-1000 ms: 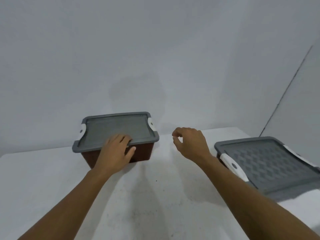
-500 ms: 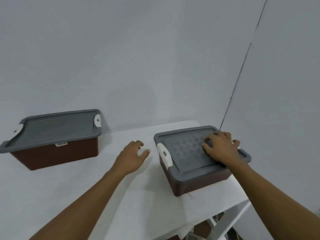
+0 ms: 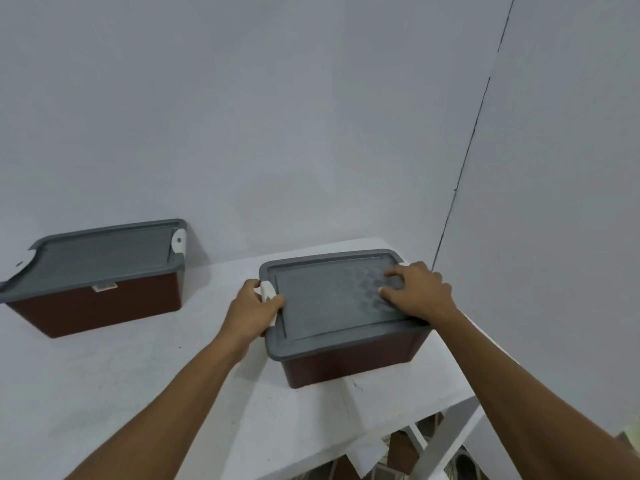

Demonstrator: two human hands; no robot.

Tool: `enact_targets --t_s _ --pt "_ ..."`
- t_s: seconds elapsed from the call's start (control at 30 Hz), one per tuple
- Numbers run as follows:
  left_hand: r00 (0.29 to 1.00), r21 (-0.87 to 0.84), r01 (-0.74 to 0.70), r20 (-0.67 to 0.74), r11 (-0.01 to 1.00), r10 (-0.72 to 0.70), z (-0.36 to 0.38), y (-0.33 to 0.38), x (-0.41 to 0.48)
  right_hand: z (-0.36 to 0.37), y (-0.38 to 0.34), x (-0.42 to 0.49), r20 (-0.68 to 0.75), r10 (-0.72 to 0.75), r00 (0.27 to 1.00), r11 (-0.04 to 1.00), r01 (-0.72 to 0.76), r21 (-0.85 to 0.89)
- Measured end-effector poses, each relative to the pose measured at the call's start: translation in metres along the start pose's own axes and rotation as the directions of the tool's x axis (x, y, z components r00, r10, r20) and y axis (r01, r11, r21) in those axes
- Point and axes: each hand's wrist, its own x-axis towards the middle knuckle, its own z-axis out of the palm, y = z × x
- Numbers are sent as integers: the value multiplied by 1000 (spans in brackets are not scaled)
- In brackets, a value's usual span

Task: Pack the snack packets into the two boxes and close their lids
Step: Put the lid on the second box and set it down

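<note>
Head view, inspection at the closing stage. Two brown boxes stand on the white bench, well apart. The near box sits at the bench's right end, close to the front edge, with its grey near lid seated on it. The far box stands by the wall to the left, its far lid also on. No snack packets are in sight; whether they lie inside cannot be told.

The left hand grips the white left latch at the near lid's left end, fingers curled round it. The right hand rests on the right part of the same lid, fingers spread and pressing down, grasping nothing. The right latch shows only as a sliver beside that hand.

Assessment: the step in hand appears to be latching the near box.

Recommendations:
- Keep the right hand's downward pressure, so the lid does not lift at the far end as the latch swings.
- Seat the lid rim all round before snapping.
- Press straight down, not outward (the box stands near the bench edge and could slide).
- Then fasten the right latch, and check the far box's clips.
</note>
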Motion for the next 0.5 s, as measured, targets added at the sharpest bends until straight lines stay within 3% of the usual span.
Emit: enact_targets --t_s 0.2,0.33,0.4,0.5 --pt "989 82 2 -147 997 10 -67 -19 -4 24 -49 -6 -26 -201 979 975 203 96" --pt "986 52 32 -164 998 -23 -95 -29 -10 41 -62 -8 -137 -276 951 949 293 120" --pt "991 -14 32 -130 999 -34 -97 -26 -17 40 -60 -3 -172 -249 953 945 278 172" --pt "978 -252 70 -172 965 -116 -90 -21 -30 38 -53 1 -180 -217 959 948 251 194"
